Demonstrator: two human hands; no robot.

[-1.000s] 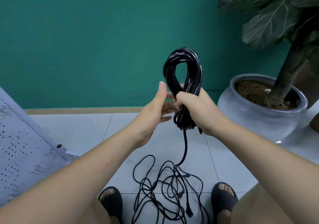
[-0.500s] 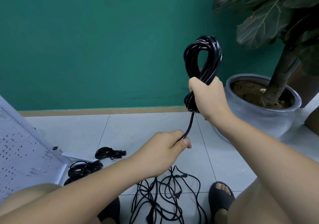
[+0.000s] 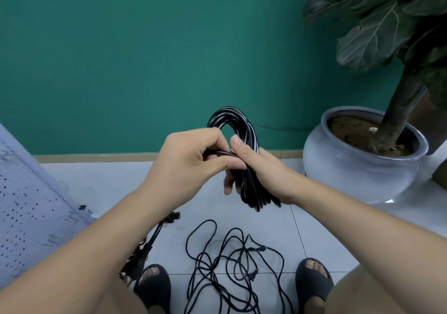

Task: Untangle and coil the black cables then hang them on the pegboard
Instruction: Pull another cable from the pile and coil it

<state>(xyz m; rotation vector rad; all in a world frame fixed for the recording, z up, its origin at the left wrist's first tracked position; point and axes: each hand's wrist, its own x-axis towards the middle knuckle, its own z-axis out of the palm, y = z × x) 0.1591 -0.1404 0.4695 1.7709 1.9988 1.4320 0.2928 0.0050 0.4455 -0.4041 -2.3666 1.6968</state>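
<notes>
The left hand [image 3: 193, 161] has risen from the hanging tail to the coiled cable [image 3: 232, 122], its fingers [image 3: 210, 142] pinching one strand drawn crosswise over the coil's waist. Just right of them, the right hand [image 3: 261, 171] grips that coil, whose long axis stands upright: loop above the fingers, ends below.

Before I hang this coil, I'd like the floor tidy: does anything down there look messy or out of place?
Yes: a loose tangle of thin black cable sprawls on the white tiled floor between the two black sandals, loops crossing, uncoiled. The left hand and right hand grip the thick coiled black cable.
</notes>
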